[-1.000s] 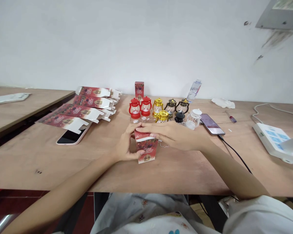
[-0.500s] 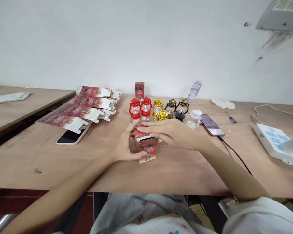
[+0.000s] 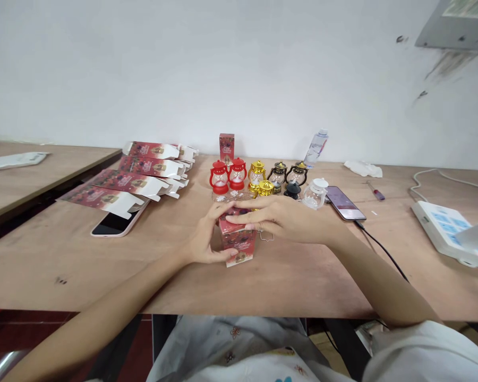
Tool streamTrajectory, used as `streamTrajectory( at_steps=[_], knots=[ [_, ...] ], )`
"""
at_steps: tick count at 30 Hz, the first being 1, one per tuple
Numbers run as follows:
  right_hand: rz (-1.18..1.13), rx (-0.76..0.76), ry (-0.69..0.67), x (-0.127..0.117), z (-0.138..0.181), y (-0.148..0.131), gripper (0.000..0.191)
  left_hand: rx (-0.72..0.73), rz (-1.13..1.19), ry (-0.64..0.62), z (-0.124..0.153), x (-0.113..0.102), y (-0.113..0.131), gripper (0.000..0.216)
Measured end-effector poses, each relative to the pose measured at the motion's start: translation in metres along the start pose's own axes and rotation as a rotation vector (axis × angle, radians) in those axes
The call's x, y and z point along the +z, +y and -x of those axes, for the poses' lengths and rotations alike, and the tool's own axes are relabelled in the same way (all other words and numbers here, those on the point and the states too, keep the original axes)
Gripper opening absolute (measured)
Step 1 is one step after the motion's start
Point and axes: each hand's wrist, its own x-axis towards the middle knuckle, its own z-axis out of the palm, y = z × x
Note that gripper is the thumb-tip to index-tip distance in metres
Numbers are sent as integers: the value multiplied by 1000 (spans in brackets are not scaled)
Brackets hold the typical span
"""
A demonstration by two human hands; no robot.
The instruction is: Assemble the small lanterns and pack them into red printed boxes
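A small red printed carton (image 3: pixel 242 243) stands upright in front of me, its top flap lying down over the opening. My left hand (image 3: pixel 202 236) is wrapped round the carton's left side, thumb across the lower front. Stretched fingers of my right hand (image 3: pixel 289 216) lie on the carton's top from the right. Behind the carton are two red mini lanterns (image 3: pixel 220 178), gold lanterns (image 3: pixel 257 172) and two dark bronze lanterns (image 3: pixel 279 174). A black-topped piece (image 3: pixel 292 191) and a clear jar-like lantern body with a white top (image 3: pixel 315 193) sit to their right.
Unfolded red cartons (image 3: pixel 127 180) overlap at left, partly over a phone (image 3: pixel 113 225). Another red carton (image 3: pixel 227 147) and a bottle (image 3: pixel 316 147) stand near the wall. Rightward lie a cabled phone (image 3: pixel 346 202), tissue (image 3: pixel 363 168), a screwdriver (image 3: pixel 377 194) and a power strip (image 3: pixel 448 231).
The carton's top flap has gone down, and the dark gap at its front edge has closed. Both hands stay on the carton, with only slight finger movement.
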Motion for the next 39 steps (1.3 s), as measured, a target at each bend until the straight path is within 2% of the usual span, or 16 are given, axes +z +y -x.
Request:
streamTrajectory(
  at_steps=[3, 7, 11, 14, 16, 18, 21, 25, 28, 32, 34, 39],
  knots=[
    [-7, 30, -46, -1, 1, -2, 35, 8, 21, -9, 1, 1, -1, 86],
    [50, 58, -35, 4, 1, -8, 39, -55, 20, -17, 6, 2, -4, 85],
    [117, 143, -1, 16, -3, -11, 59, -153, 18, 39, 10, 7, -7, 93],
    [121, 223, 5, 25, -9, -10, 67, -230, 106, 54, 12, 11, -9, 91],
    [114, 235, 24, 29, -12, -8, 68, -282, 157, 31, 14, 14, -12, 88],
    [98, 209, 46, 29, -12, -6, 68, -322, 188, -47, 16, 15, -15, 86],
    [73, 168, 114, 17, -7, -7, 68, -372, 160, -184, 20, 17, -18, 90],
    [82, 264, 326, -25, 5, -4, 64, -567, 61, -139, 17, 18, -20, 92],
    [137, 326, 553, -64, 5, 13, 56, -690, 40, -179, 13, 19, -22, 80],
    [335, 417, 747, -96, -23, 54, 64, -674, -75, -277, 9, 19, -21, 67],
    [406, 517, 724, -100, -46, 81, 72, -644, -146, -325, 8, 20, -19, 63],
    [450, 724, 452, -88, -104, 155, 74, -526, -299, -458, 7, 22, -13, 46]
  ],
)
